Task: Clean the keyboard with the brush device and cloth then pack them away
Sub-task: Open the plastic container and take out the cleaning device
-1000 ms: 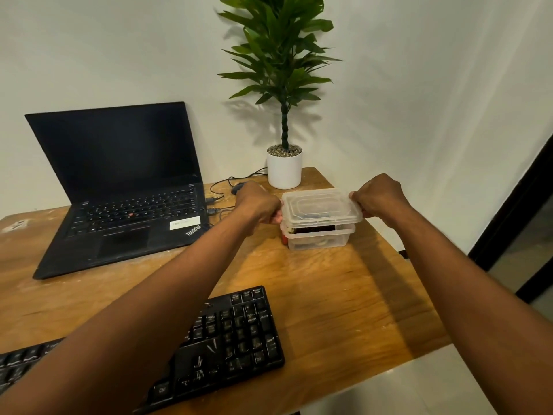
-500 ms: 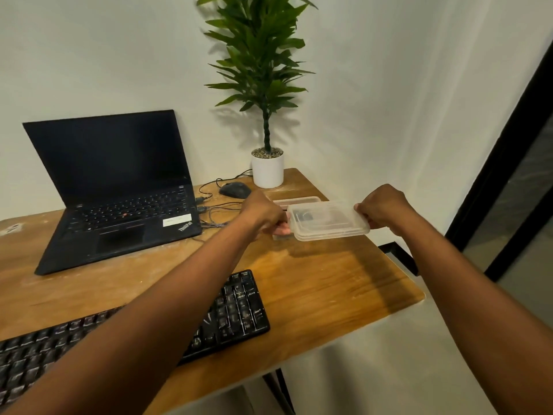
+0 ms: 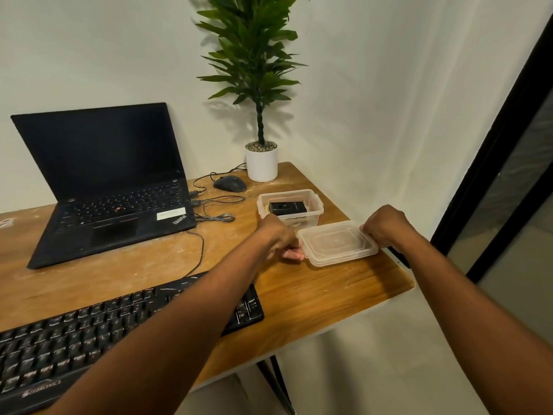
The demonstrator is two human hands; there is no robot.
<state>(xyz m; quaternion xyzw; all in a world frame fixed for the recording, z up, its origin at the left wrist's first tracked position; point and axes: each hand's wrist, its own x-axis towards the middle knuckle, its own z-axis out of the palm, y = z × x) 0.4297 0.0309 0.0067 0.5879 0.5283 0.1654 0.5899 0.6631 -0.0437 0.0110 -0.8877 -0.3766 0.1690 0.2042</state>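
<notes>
Now two hands [image 3: 279, 238] [image 3: 386, 226], one lid [image 3: 338, 246], one container [image 3: 312, 195]

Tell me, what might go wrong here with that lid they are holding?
The lid, held at both ends by the left hand and right hand, sits close to the table's right edge; set down carelessly, it might slide off. The open container lies just behind the left hand, so a backward nudge could shove it. The loose cable nearby could snag.

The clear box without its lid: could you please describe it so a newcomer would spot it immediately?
Find the white plant pot at the desk's far right corner. Just nearer stands the clear box, open-topped, with a black device inside; the lid both hands hold is flat and empty.
</notes>
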